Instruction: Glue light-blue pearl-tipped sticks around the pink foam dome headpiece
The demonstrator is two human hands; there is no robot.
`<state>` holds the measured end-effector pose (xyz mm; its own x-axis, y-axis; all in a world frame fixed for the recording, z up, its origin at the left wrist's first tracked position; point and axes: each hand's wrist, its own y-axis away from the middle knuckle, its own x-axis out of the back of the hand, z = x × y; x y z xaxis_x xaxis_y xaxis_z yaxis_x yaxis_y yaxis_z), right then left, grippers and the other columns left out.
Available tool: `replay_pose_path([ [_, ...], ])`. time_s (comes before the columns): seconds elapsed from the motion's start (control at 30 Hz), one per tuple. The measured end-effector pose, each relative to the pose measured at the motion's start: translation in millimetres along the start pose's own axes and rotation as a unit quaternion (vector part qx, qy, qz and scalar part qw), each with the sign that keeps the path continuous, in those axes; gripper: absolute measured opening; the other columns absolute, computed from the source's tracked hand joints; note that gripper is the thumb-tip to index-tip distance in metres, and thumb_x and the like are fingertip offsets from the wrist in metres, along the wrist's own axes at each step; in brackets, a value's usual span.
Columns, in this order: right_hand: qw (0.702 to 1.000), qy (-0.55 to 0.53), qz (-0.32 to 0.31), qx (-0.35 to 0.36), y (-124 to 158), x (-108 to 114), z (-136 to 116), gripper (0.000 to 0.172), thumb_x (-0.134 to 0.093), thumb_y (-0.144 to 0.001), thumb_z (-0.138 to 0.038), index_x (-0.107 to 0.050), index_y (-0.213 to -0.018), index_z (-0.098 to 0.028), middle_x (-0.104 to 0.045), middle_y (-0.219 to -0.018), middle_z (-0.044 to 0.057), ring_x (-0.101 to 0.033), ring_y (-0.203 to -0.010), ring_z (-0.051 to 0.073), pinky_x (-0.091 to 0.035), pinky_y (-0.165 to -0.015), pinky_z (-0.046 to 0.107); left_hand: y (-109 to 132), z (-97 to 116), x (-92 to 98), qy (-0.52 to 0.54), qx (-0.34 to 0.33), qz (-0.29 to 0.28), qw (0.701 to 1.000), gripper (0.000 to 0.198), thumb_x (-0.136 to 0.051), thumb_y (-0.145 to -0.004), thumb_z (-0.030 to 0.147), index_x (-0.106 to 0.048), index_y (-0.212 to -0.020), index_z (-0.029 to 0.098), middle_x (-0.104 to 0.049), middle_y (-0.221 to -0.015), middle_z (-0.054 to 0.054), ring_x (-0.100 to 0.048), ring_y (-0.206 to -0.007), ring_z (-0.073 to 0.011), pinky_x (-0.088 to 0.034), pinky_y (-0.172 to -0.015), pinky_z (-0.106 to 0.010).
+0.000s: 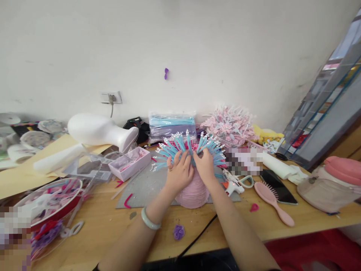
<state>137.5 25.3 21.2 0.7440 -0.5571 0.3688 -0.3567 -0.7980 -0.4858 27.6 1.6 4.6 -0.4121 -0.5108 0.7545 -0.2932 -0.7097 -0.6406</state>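
Observation:
A pink ribbed dome (193,192) stands on a grey mat (132,194) in front of me. Light blue stems with white beaded tips (175,145) fan out around its top, with some bright pink among them. My left hand (180,169) lies over the stems on the left side, fingers bent and pressed down among them. On the right side, my right hand (204,163) pinches at the base of the stems near the centre; what lies between its fingertips is too small to make out. The two hands almost meet.
A white foam head (96,131) lies at the back left, beside a lilac box (129,163). A glue gun (232,184), pink hairbrush (272,201) and black panel (279,188) are on the right. A purple flower (178,232) and a black cable (197,237) lie near the front edge.

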Motion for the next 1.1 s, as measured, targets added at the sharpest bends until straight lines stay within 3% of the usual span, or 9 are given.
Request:
replay_pose_path([
  [0.27,0.999,0.015,-0.045,0.004,-1.0,2.1,-0.4,0.015,-0.051,-0.074,-0.03,-0.05,-0.063,-0.021,-0.058,-0.057,0.0,-0.054,-0.055,0.015,-0.04,-0.059,0.026,-2.4,-0.7,-0.2,-0.012,-0.013,-0.017,1.0,0.033,-0.032,-0.087,0.025,-0.051,-0.114,0.022,-0.052,-0.128,-0.006,-0.035,-0.125,-0.0231,-0.012,-0.103,-0.049],
  [0.53,0.996,0.073,-0.053,0.027,-5.3,1.6,0.8,0.01,-0.057,-0.073,-0.028,-0.053,-0.067,-0.02,-0.063,-0.066,0.003,-0.058,-0.064,0.017,-0.041,-0.062,0.026,-5.1,-6.3,-4.9,0.02,-0.019,-0.031,0.999,0.035,-0.037,-0.084,0.024,-0.051,-0.116,0.02,-0.054,-0.126,-0.008,-0.037,-0.123,-0.0244,-0.015,-0.104,-0.048],
  [0.77,0.999,0.007,-0.05,0.001,-3.9,0.4,1.0,0.01,-0.057,-0.07,-0.023,-0.05,-0.063,-0.021,-0.062,-0.064,0.001,-0.058,-0.063,0.017,-0.042,-0.065,0.027,-6.2,-10.1,-6.8,0.058,-0.021,-0.038,0.997,0.033,-0.04,-0.081,0.022,-0.052,-0.112,0.019,-0.053,-0.125,-0.008,-0.039,-0.121,-0.0239,-0.019,-0.104,-0.047],
  [0.83,0.998,-0.039,-0.043,-0.017,-2.4,-1.1,3.6,0.008,-0.058,-0.068,-0.025,-0.053,-0.07,-0.019,-0.063,-0.068,0.001,-0.059,-0.066,0.017,-0.043,-0.065,0.027,-6.1,-11.4,-7.2,0.072,-0.026,-0.039,0.996,0.034,-0.04,-0.081,0.021,-0.051,-0.112,0.018,-0.053,-0.125,-0.009,-0.039,-0.121,-0.0235,-0.021,-0.104,-0.046],
  [0.97,0.994,-0.099,-0.035,-0.035,0.6,-2.0,6.6,0.022,-0.057,-0.068,-0.028,-0.056,-0.087,-0.017,-0.065,-0.078,0.003,-0.059,-0.069,0.017,-0.044,-0.067,0.027,-5.8,-13.4,-8.5,0.1,-0.036,-0.037,0.994,0.035,-0.041,-0.079,0.02,-0.051,-0.112,0.016,-0.053,-0.124,-0.009,-0.039,-0.12,-0.0232,-0.023,-0.103,-0.044],
  [1.1,0.992,-0.11,-0.064,-0.018,3.0,1.2,3.9,0.017,-0.051,-0.074,-0.032,-0.058,-0.079,-0.017,-0.064,-0.076,0.003,-0.057,-0.068,0.016,-0.043,-0.068,0.027,-5.1,-14.3,-8.6,0.123,-0.05,-0.036,0.991,0.037,-0.042,-0.079,0.019,-0.049,-0.115,0.014,-0.051,-0.126,-0.01,-0.038,-0.12,-0.0223,-0.025,-0.102,-0.041],
])
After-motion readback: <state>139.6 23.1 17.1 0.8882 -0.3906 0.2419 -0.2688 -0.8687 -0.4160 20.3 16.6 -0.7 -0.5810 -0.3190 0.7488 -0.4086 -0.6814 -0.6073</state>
